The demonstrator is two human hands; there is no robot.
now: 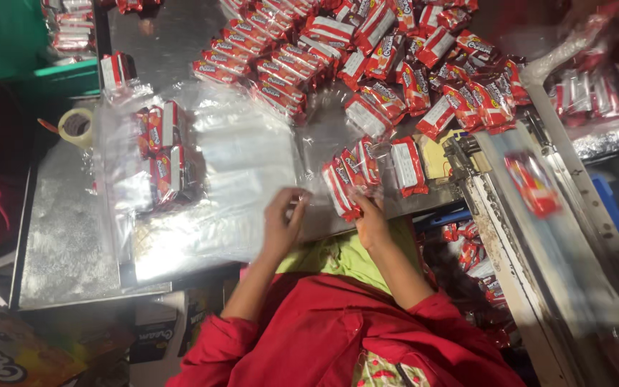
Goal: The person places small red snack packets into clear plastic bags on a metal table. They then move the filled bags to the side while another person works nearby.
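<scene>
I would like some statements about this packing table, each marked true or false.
1. The right hand touches a row of red snack packets. True.
2. The left hand holds a tape roll. False: the tape roll lies far away at the table edge; the hand rests on clear plastic bags.
3. A big pile of red packets lies at the far side. True.
4. The sleeves are blue. False: they are red.
</scene>
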